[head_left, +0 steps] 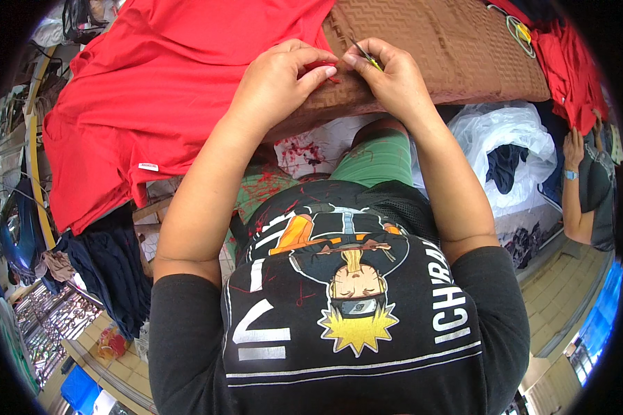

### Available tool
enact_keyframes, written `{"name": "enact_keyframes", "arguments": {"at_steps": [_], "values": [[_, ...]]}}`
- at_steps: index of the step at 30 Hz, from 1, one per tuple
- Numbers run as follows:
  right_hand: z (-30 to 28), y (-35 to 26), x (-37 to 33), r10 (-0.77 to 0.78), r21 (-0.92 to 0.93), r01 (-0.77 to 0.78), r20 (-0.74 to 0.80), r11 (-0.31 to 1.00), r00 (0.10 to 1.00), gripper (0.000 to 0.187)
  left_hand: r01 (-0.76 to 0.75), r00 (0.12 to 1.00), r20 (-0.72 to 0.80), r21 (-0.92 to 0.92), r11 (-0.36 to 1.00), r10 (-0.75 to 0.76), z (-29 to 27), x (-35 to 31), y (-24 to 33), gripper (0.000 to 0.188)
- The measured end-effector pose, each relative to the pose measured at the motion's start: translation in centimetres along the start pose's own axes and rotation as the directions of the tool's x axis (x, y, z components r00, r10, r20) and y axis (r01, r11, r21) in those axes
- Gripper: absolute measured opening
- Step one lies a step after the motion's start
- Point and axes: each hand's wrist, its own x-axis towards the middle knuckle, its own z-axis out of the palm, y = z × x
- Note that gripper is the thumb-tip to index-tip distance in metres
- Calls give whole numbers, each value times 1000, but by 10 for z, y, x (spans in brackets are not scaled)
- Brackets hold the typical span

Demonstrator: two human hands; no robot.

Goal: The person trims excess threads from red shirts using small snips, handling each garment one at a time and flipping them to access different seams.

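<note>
My left hand (278,77) is closed, its thumb and forefinger pinching a small red thread scrap (333,78) above the brown cloth-covered work surface (436,48). Close beside it, my right hand (396,77) is closed around small thread snips (367,57) with a yellow part and a thin dark blade pointing up and away. The fingertips of both hands almost meet. To the left of my hands a red garment (180,76) is spread over the work surface, one side hanging down with a small white label (147,166).
Under the surface on the right sits a clear plastic bag (495,131) with dark cloth in it. At the far right, another person's hand (573,149) touches a second red garment (574,76). Dark clothes (114,266) hang at lower left. Red thread bits (263,187) lie on my lap.
</note>
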Motion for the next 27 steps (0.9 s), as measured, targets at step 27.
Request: {"name": "enact_keyframes", "arguments": {"at_steps": [27], "values": [[6, -8, 1, 84, 81, -94, 112, 992, 990, 24, 97, 986, -132, -51, 994, -103, -4, 3, -4, 19]]}}
